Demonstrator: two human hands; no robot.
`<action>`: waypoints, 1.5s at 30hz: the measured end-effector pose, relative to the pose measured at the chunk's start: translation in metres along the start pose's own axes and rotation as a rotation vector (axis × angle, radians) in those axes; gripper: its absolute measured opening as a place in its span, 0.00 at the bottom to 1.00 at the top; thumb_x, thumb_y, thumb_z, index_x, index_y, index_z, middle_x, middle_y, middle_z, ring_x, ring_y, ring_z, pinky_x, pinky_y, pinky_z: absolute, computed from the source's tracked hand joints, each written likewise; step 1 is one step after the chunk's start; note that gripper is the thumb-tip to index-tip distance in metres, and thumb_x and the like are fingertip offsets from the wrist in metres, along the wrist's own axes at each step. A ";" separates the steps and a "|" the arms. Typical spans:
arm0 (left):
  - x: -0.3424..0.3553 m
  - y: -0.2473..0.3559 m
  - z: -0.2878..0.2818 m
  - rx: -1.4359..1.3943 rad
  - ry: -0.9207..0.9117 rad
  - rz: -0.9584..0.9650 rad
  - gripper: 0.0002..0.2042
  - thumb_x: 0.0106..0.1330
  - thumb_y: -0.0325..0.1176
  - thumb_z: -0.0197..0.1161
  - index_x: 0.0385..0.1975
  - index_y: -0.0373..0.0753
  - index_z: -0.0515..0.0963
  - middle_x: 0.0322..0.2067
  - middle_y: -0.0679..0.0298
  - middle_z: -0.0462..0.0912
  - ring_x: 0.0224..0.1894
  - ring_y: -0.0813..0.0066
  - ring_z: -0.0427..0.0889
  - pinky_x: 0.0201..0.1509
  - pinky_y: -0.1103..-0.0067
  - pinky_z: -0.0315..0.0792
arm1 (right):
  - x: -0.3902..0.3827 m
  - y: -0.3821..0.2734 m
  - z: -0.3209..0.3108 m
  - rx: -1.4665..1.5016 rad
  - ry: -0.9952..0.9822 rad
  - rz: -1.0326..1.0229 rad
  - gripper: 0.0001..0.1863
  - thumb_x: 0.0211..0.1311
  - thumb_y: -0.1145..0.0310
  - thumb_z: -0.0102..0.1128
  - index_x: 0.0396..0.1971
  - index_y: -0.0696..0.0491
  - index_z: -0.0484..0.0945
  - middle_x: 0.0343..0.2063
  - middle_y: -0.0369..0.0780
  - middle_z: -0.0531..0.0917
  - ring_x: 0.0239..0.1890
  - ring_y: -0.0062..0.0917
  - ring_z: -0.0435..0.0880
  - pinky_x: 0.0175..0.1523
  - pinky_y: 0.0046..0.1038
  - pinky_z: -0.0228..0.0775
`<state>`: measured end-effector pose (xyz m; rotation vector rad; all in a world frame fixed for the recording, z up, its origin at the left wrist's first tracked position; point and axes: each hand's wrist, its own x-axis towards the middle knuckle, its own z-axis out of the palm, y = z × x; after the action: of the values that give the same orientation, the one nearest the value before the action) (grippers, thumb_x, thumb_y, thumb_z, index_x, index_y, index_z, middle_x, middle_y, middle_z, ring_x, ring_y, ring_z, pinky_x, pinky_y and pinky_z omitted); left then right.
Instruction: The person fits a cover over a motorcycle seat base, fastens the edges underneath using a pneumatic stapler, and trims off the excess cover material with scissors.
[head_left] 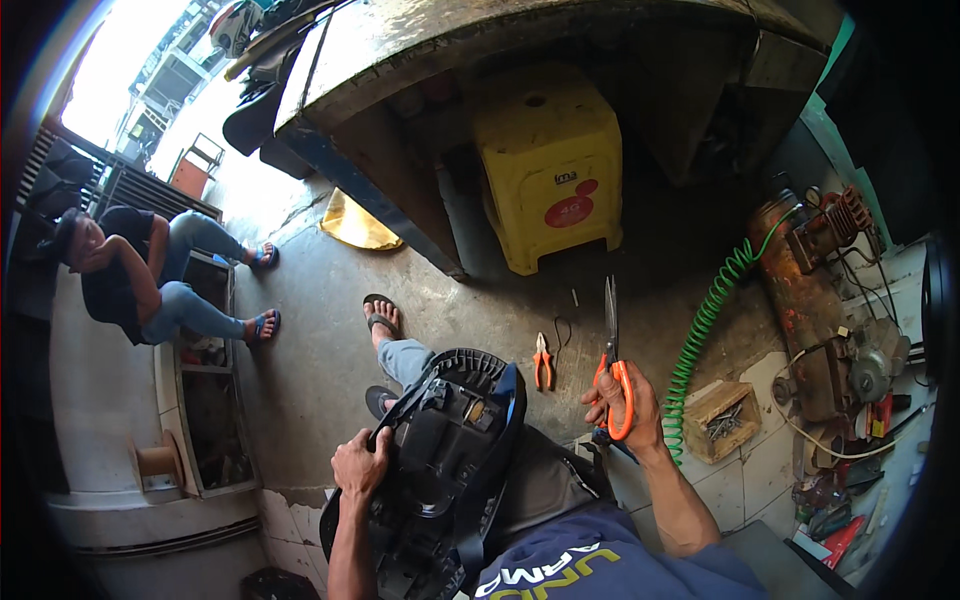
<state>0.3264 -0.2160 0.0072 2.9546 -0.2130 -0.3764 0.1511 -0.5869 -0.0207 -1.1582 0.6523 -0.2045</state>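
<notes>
Across my lap lies a black motorcycle seat (428, 440), its plastic underside facing up. My left hand (362, 464) is closed around the near left part of its rim, with a strip of dark cover material by the fingers. To the right of the seat, my right hand (640, 405) holds a pair of scissors (611, 325) by the orange handles. The long blades point away from me and look nearly closed, apart from the seat. On the floor between the seat and the scissors lie pliers (542, 364) with orange grips.
A yellow plastic stool (550, 150) stands under the worn workbench (420, 50) ahead. On the right are a green coiled hose (700, 345), a rusty compressor (795, 285) and a wooden box (722, 424) of small metal pieces. Another person (125, 260) sits at left; yellow material (358, 224) lies beyond.
</notes>
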 end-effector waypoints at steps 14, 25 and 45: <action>-0.058 0.087 0.051 -0.358 0.100 0.305 0.11 0.64 0.34 0.70 0.36 0.39 0.75 0.22 0.51 0.81 0.23 0.47 0.82 0.27 0.64 0.71 | -0.093 0.039 0.060 0.067 -0.335 0.425 0.30 0.73 0.39 0.50 0.47 0.57 0.70 0.29 0.42 0.82 0.27 0.25 0.86 0.31 0.24 0.78; -0.049 0.080 0.046 -0.298 -0.101 0.293 0.25 0.63 0.37 0.71 0.55 0.34 0.69 0.29 0.42 0.85 0.32 0.41 0.86 0.39 0.57 0.78 | -0.123 0.052 0.084 0.162 -0.455 0.564 0.31 0.76 0.39 0.43 0.48 0.57 0.70 0.32 0.41 0.82 0.30 0.24 0.85 0.36 0.24 0.80; -0.033 0.085 0.070 -0.957 -0.138 -0.062 0.12 0.65 0.32 0.68 0.43 0.35 0.76 0.24 0.64 0.83 0.28 0.79 0.80 0.35 0.77 0.74 | -0.120 0.068 0.113 0.397 -0.299 0.697 0.34 0.69 0.32 0.47 0.38 0.55 0.73 0.25 0.39 0.82 0.23 0.23 0.82 0.32 0.24 0.78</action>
<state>0.2667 -0.3032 -0.0371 1.9972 0.0464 -0.5088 0.1082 -0.4142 -0.0098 -0.5171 0.6739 0.4110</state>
